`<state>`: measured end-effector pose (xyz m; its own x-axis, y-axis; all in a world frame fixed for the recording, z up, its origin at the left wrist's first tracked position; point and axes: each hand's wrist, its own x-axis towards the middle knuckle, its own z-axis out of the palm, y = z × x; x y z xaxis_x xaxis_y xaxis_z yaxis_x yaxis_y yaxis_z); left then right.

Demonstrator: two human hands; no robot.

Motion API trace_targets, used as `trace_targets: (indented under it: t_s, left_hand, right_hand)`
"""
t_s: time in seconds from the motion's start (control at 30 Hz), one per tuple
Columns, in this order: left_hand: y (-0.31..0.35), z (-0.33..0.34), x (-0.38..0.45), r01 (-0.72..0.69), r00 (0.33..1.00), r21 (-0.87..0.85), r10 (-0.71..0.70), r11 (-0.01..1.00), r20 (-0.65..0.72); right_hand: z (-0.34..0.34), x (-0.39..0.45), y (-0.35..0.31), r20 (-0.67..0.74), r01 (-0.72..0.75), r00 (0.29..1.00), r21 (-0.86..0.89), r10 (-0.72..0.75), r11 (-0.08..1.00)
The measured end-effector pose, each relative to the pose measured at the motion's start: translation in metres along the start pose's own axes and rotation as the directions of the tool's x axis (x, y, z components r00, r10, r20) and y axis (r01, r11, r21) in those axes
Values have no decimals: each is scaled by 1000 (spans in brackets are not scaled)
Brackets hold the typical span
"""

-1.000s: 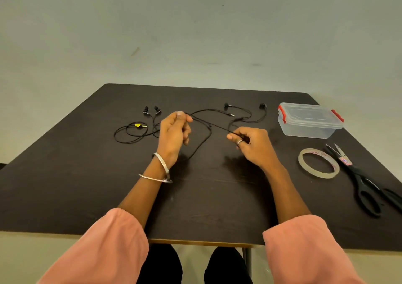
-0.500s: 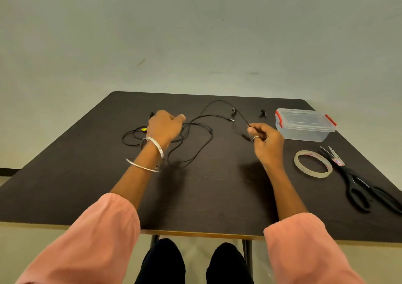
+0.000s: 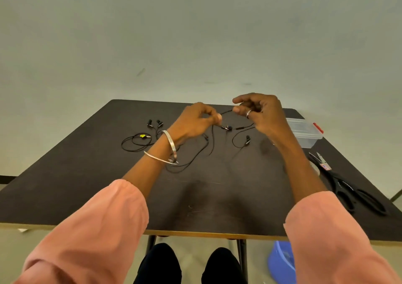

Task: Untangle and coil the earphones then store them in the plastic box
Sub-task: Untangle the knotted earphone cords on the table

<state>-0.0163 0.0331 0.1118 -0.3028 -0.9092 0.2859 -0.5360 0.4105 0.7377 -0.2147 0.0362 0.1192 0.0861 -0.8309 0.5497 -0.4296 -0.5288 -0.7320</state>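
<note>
Dark table [image 3: 87, 186], seated person in pink sleeves. Scissors [image 3: 356, 191] at right edge, clear plastic box [image 3: 304, 135] at far right, lid on. Both hands raised over the table: left hand [image 3: 193, 121] pinches the black earphones' cable [image 3: 212, 140], right hand [image 3: 261, 112] pinches the same cable further along. Rest of cable trails on the table. Second earphone set [image 3: 139, 141] lies at far left.

Matt dark table [image 3: 87, 196], clear glossy plastic box [image 3: 304, 131], shiny metal bangles [image 3: 171, 146], soft pink cloth sleeves [image 3: 97, 229].
</note>
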Motion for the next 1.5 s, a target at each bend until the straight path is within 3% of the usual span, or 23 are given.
trace_targets:
  t_s: [0.13, 0.23, 0.4, 0.47, 0.53, 0.6, 0.8, 0.9, 0.97, 1.07, 1.13, 1.33, 1.5]
  left_hand:
    - [-5, -30, -3, 37, 978, -181, -73, 983, -195]
    - [-4, -51, 0, -6, 928, -223, -77, 975, -364]
    - [13, -59, 7, -68, 844, -179, -40, 982, -535]
    - [17, -63, 9, -73, 813, -192, -53, 979, -580]
    - [20, -70, 10, -62, 812, -219, -79, 974, -579]
    - [22, -72, 9, -59, 839, -218, -70, 974, -539]
    - [28, -63, 7, -30, 893, -176, -53, 984, -447]
    - [26, -59, 7, -16, 914, -176, -57, 984, -401]
    - [25, -54, 6, -17, 925, -137, -36, 990, -378]
    - [25, -47, 4, -12, 946, -91, -19, 996, -323]
    - [25, -41, 4, -11, 957, -84, -14, 996, -288]
    - [21, -34, -5, -11, 981, -42, 3, 999, -193]
    - [-7, -49, -19, 34, 997, 50, -30, 998, -69]
  right_hand:
    - [-25, 3, 11, 62, -103, 992, -61, 107, 993]
    - [-33, 2, 17, 131, -159, 978, -40, 163, 986]
    - [-36, 8, 8, 433, -197, 863, -190, 261, 962]
    - [-40, 13, 1, 282, -134, 943, -158, 175, 978]
    - [-45, 19, 0, 84, -55, 994, -175, 70, 983]
    - [-45, 22, 4, 107, -37, 992, -308, 74, 951]
    - [-40, 30, 15, 93, -73, 987, -475, 132, 877]
    - [-36, 34, 18, 90, -152, 969, -516, 229, 843]
    - [-34, 34, 15, 193, -179, 926, -532, 325, 828]
    - [-24, 28, -2, 392, -133, 878, -356, 276, 925]
    - [-9, 22, -16, 390, -120, 905, -143, 168, 982]
    - [15, 13, -27, 246, -55, 968, -11, 56, 998]
    - [-15, 10, -7, -109, -151, 975, 311, 193, 938]
